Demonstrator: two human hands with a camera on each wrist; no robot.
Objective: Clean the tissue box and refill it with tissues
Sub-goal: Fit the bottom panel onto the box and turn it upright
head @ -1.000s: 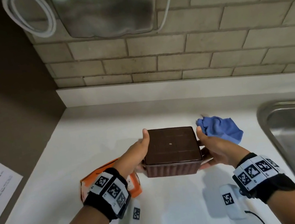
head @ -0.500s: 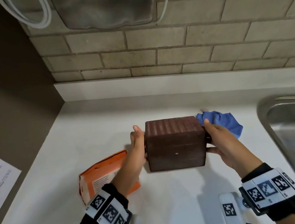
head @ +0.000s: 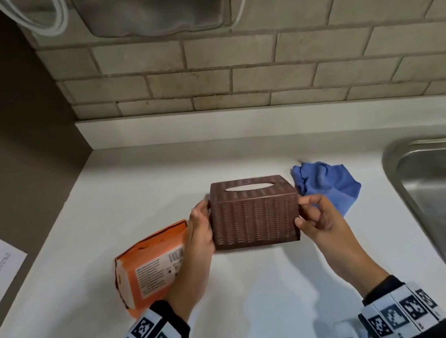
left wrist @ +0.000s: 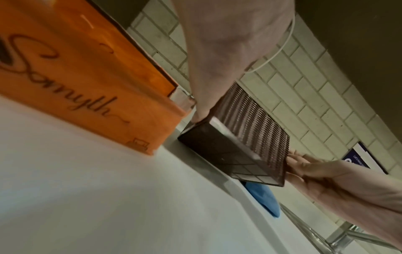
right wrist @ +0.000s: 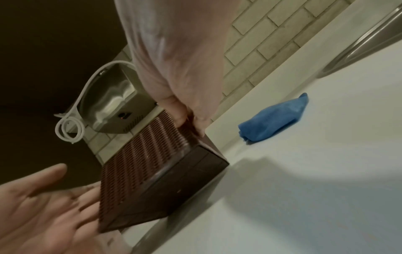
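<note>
Held just off the counter [head: 268,295] between both hands: tissue box [head: 254,217], slot up. Left hand [head: 197,233] pressed flat-fingered on one end, right hand [head: 318,216] pinching the other, probably to set it upright for refilling. Brown, woven-ribbed, rectangular. Left of the grip, glossy orange tissue pack [head: 150,271]; beyond right, crumpled blue cloth [head: 328,183].

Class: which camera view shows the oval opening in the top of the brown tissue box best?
The head view. It looks down on the tissue box, so the oval opening in its top face shows whole. The left wrist and right wrist views look up from below and show only the woven side and the flat base, not the opening.
</note>
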